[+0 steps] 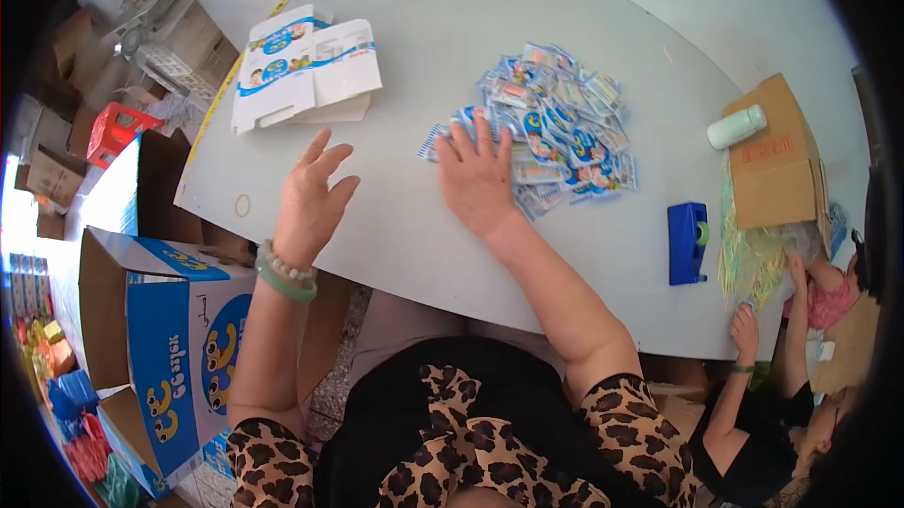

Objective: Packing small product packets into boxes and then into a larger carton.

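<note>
On the table in front of me lies a loose heap of small blue-and-white plastic packets [574, 127]. My right hand [477, 178] rests at the heap's left edge, its fingers spread over a few packets and not closed around any. My left hand [315, 193] is over the bare table to the left, fingers apart and nothing in it. A green bangle and a beaded bracelet circle that wrist. Beyond the left hand is a stack of flattened white-and-blue printed boxes [306, 70].
Right of the heap stands a blue tape dispenser [687, 244]. Further right are a pale green bottle [736, 127], a brown carton [777, 174] and colourful strands [749, 258], with another person's hands nearby. An open blue carton [179, 348] stands left; a rubber band [243, 205] lies on the table.
</note>
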Demonstrator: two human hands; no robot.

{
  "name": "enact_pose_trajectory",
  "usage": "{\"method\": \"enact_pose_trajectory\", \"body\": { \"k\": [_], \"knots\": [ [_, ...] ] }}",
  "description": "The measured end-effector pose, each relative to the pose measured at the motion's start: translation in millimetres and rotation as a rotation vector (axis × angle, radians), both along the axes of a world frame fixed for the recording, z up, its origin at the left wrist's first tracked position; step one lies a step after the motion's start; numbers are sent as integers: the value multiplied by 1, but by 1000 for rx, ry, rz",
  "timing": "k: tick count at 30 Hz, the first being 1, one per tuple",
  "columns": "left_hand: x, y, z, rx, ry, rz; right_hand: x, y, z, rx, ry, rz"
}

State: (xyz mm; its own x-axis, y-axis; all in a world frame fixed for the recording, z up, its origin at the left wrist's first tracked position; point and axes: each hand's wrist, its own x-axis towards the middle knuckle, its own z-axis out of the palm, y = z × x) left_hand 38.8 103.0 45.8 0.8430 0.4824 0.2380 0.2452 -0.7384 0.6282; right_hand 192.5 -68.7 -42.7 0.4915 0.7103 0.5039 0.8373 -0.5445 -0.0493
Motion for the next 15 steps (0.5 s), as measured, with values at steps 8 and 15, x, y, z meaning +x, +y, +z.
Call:
{"method": "enact_pose_trajectory", "body": {
  "k": [8,15],
  "knots": [
    [51,78,-31,450,245,117,31,-25,-12,-53,-76,-191],
    [66,144,-65,584,440,56,31,-24,-13,-13,12,-125]
  ]
}}
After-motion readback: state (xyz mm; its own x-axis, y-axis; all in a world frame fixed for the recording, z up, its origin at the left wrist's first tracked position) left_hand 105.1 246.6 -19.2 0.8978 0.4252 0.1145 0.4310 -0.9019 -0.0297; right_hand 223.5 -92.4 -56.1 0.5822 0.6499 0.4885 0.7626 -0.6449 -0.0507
